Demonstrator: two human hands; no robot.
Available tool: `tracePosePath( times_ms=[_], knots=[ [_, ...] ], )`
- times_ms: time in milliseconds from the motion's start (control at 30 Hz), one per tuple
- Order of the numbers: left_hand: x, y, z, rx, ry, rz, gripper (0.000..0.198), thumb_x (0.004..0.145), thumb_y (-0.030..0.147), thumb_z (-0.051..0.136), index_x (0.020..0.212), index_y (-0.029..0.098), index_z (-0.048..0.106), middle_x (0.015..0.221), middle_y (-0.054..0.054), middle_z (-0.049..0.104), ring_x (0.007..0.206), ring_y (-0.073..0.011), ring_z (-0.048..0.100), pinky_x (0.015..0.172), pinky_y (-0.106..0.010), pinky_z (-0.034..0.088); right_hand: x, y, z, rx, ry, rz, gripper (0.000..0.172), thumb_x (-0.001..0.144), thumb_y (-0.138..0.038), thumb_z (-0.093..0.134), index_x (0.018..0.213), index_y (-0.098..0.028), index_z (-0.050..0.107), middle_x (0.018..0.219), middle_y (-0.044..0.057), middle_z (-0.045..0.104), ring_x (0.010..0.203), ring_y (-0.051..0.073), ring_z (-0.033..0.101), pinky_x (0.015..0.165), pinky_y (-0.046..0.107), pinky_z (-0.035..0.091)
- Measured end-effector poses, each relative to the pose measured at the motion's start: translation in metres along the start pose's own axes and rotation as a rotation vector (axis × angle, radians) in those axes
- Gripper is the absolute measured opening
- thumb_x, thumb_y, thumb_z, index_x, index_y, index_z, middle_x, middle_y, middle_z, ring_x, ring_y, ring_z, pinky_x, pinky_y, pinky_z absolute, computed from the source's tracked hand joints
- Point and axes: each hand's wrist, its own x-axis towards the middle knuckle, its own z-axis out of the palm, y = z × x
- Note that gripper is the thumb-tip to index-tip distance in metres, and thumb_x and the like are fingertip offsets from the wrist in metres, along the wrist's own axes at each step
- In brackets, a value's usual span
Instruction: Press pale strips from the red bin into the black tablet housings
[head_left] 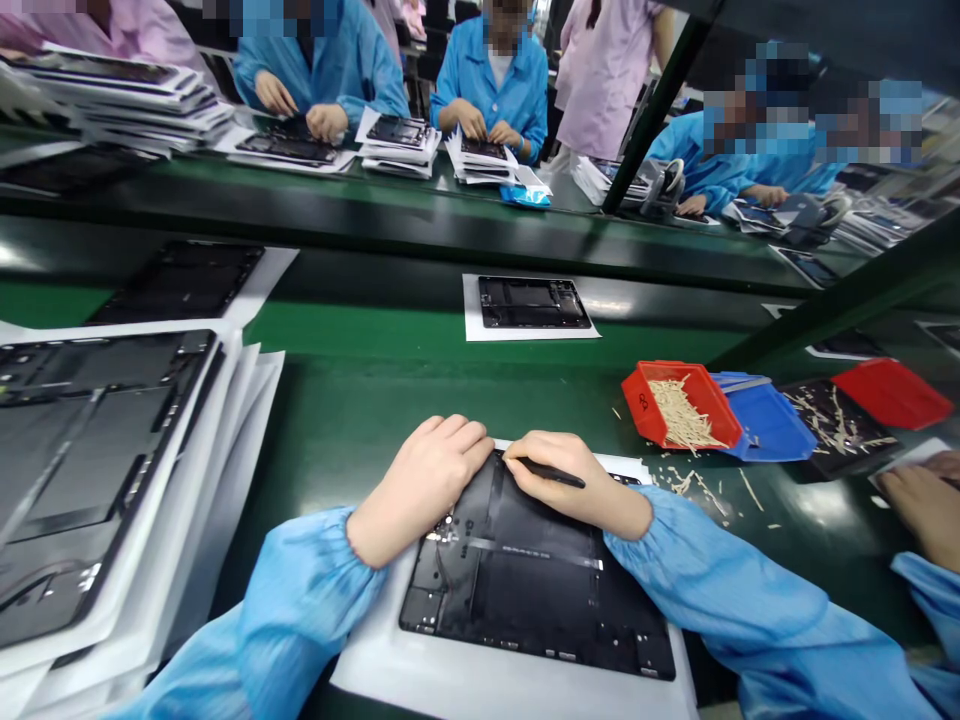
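Observation:
An opened black tablet housing (536, 600) lies on white paper (435, 680) in front of me, its inner side up. My left hand (431, 480) rests over the housing's upper left edge, fingers bent and close together; the fingertips are partly hidden. Pinched in my right hand (574, 480) is a slim black tool (555, 473), with its working tip hidden behind the fingers. Both hands meet closely at the housing's far edge. A pale ribbon strip (525, 550) runs across the middle of the housing.
To my left rises a stack of tablet housings (90, 470) with paper between. A red bin (637, 400) of thin cream strips and a blue bin (784, 425) sit at right, with loose strips (694, 485) nearby. Another housing (532, 303) lies ahead; co-workers (491, 80) sit opposite.

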Motion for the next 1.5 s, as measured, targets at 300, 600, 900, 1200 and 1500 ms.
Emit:
tracePosePath(
  times_ms=[300, 600, 900, 1200, 1500],
  knots=[
    [0.001, 0.000, 0.000, 0.004, -0.003, -0.004, 0.020, 0.095, 0.023, 0.040, 0.102, 0.018, 0.058, 0.095, -0.003, 0.057, 0.089, -0.0193, 0.049, 0.074, -0.035, 0.037, 0.000, 0.001, 0.002, 0.002, -0.002, 0.002, 0.012, 0.091, -0.020, 0.050, 0.093, -0.017, 0.062, 0.082, 0.003, 0.063, 0.073, 0.013, 0.057, 0.071, 0.025, 0.044],
    [-0.001, 0.000, 0.000, 0.011, -0.002, -0.005, 0.020, 0.095, 0.023, 0.040, 0.104, 0.018, 0.058, 0.096, -0.003, 0.058, 0.090, -0.0194, 0.049, 0.074, -0.035, 0.037, 0.000, 0.001, 0.001, 0.007, -0.001, 0.006, 0.012, 0.091, -0.019, 0.051, 0.092, -0.017, 0.062, 0.081, 0.003, 0.063, 0.072, 0.013, 0.057, 0.070, 0.025, 0.044],
    [0.001, -0.001, 0.000, -0.033, 0.003, -0.015, 0.021, 0.094, 0.023, 0.041, 0.105, 0.019, 0.058, 0.097, -0.003, 0.059, 0.090, -0.0191, 0.050, 0.075, -0.034, 0.038, 0.001, 0.001, 0.003, 0.016, 0.033, 0.013, 0.016, 0.091, -0.020, 0.051, 0.098, -0.018, 0.065, 0.085, 0.004, 0.066, 0.074, 0.014, 0.060, 0.071, 0.026, 0.047],
    [0.001, -0.010, -0.001, -0.114, 0.068, -0.019, 0.025, 0.096, 0.027, 0.038, 0.098, 0.020, 0.062, 0.090, -0.004, 0.060, 0.083, -0.0160, 0.051, 0.072, -0.031, 0.038, -0.002, -0.016, -0.019, 0.238, 0.032, 0.181, 0.014, 0.086, -0.018, 0.055, 0.089, -0.017, 0.068, 0.070, 0.000, 0.067, 0.057, 0.009, 0.060, 0.058, 0.020, 0.049],
    [0.011, -0.015, -0.001, -0.236, 0.097, -0.050, 0.026, 0.093, 0.039, 0.043, 0.099, 0.022, 0.063, 0.094, -0.003, 0.063, 0.087, -0.0176, 0.054, 0.077, -0.032, 0.041, -0.049, 0.003, -0.083, 0.344, 0.472, 0.394, 0.015, 0.088, -0.030, 0.057, 0.090, -0.018, 0.064, 0.065, 0.000, 0.062, 0.049, 0.009, 0.055, 0.047, 0.020, 0.046]
  ],
)
